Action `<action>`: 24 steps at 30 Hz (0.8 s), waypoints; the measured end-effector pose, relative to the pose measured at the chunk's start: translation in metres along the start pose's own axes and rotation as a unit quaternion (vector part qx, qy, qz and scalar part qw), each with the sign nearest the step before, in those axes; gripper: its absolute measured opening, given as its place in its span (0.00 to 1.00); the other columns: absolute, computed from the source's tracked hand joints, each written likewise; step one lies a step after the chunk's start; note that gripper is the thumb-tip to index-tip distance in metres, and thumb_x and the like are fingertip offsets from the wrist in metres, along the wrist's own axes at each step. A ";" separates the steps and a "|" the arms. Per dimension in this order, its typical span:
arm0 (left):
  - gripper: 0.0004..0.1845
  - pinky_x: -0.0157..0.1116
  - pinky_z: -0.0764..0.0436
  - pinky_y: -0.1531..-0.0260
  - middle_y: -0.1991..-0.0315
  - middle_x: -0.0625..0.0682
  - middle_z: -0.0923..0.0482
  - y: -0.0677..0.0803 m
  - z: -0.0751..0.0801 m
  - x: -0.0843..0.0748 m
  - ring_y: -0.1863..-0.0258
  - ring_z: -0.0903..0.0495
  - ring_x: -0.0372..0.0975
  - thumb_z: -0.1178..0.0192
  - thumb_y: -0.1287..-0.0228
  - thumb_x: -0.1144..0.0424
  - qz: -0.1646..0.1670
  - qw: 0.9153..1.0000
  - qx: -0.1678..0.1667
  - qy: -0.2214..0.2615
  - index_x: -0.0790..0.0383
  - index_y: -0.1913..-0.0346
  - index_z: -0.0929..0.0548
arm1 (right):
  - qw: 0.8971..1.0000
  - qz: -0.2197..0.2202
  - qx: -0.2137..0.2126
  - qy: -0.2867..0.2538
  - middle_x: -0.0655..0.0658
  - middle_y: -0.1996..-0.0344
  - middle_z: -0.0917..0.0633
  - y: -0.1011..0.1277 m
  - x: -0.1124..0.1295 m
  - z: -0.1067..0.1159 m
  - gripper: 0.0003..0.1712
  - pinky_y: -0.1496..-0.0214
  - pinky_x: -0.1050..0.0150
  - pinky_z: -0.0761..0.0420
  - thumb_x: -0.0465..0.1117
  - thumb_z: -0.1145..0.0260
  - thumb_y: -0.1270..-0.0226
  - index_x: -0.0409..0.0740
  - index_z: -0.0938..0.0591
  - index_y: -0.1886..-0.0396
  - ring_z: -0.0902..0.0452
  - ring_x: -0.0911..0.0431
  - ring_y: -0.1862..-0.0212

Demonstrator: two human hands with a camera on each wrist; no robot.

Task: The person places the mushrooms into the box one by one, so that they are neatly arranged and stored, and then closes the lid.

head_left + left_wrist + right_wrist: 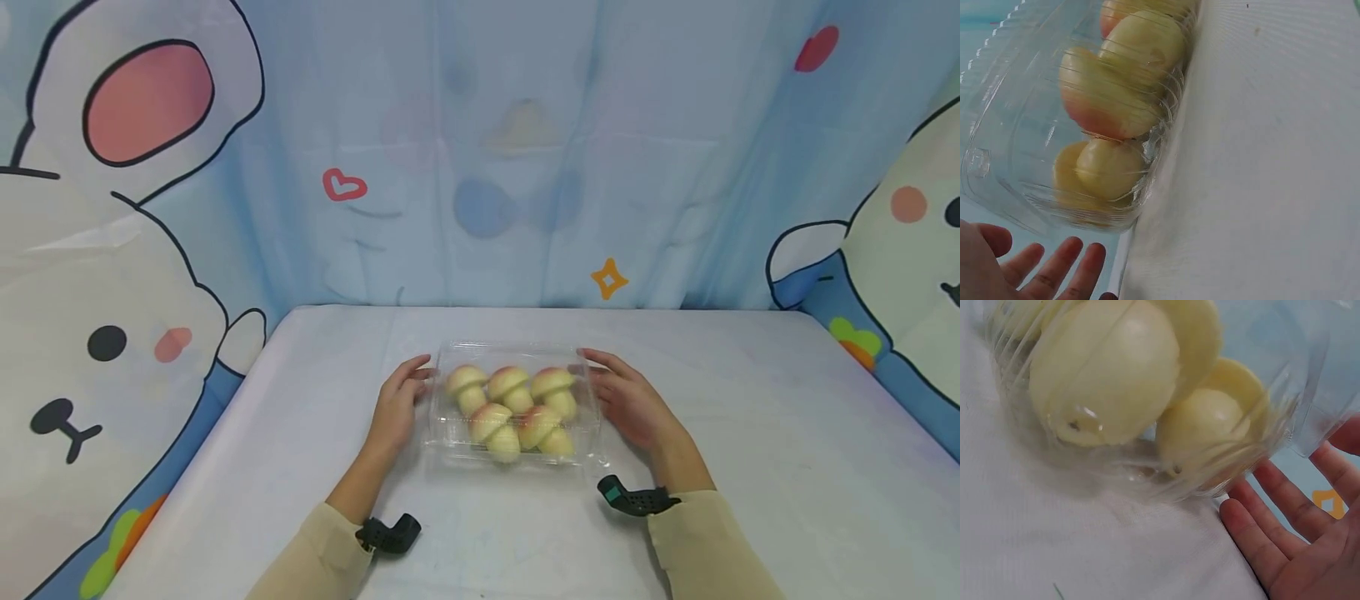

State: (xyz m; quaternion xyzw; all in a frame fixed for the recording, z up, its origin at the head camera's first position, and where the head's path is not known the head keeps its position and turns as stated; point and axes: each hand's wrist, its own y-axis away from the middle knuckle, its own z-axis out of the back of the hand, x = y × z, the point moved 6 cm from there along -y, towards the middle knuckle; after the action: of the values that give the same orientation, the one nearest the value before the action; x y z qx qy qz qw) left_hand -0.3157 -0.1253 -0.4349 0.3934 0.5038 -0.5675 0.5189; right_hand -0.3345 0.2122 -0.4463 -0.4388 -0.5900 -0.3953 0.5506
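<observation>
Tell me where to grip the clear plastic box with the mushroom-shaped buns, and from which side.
Take the clear plastic box by its two short end walls, one hand from each side. The left hand and right hand already flank those ends with straight fingers. The box lies flat on the table, its thin walls look flimsy, so squeeze low and lightly, probably sparing the buns.

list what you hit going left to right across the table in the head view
left hand → clear plastic box of mushroom-shaped buns → right hand, all on the white table.
</observation>
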 end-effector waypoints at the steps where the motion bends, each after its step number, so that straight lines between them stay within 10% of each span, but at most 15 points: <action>1: 0.27 0.46 0.22 0.37 0.41 0.65 0.17 -0.001 0.000 0.000 0.42 0.18 0.49 0.56 0.30 0.68 0.000 1.000 -0.004 0.005 0.66 0.30 0.25 | 1.000 -0.003 -0.003 0.004 0.58 0.43 0.18 0.000 0.000 0.000 0.27 0.41 0.72 0.20 0.38 0.47 0.20 0.47 0.32 0.25 0.19 0.66 0.43; 7: 0.28 0.30 0.23 0.59 0.47 0.66 0.15 -0.003 -0.003 0.001 0.62 0.22 0.34 0.51 0.33 0.71 -0.002 1.000 0.016 0.005 0.66 0.29 0.26 | 0.996 -0.026 0.006 0.080 0.37 0.26 0.31 0.007 0.006 0.003 0.34 0.40 0.71 0.20 0.40 0.44 0.21 0.45 0.40 0.19 0.23 0.62 0.38; 15: 0.30 0.30 0.21 0.59 0.46 0.65 0.16 0.000 -0.004 -0.002 0.62 0.22 0.33 0.51 0.34 0.70 -0.006 1.000 0.030 -0.004 0.66 0.27 0.28 | 0.979 -0.081 0.052 0.177 0.31 0.22 0.38 0.025 0.019 0.006 0.47 0.39 0.53 0.16 0.42 0.34 0.29 0.55 0.46 0.16 0.27 0.41 0.31; 24: 0.29 0.28 0.22 0.63 0.44 0.64 0.16 -0.001 -0.003 -0.001 0.62 0.20 0.37 0.50 0.34 0.70 0.009 1.000 0.021 0.006 0.67 0.29 0.26 | 0.968 -0.129 0.108 0.184 0.39 0.56 0.19 0.036 0.031 -0.002 0.55 0.58 0.52 0.11 0.39 0.33 0.30 0.51 0.56 0.14 0.16 0.50 0.63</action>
State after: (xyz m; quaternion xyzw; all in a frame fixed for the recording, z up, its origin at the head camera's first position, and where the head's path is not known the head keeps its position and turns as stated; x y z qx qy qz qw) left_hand -0.3164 -0.1224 -0.4343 0.4121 0.4916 -0.5711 0.5122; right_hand -0.2995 0.2233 -0.4162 -0.2161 -0.5696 -0.4708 0.6382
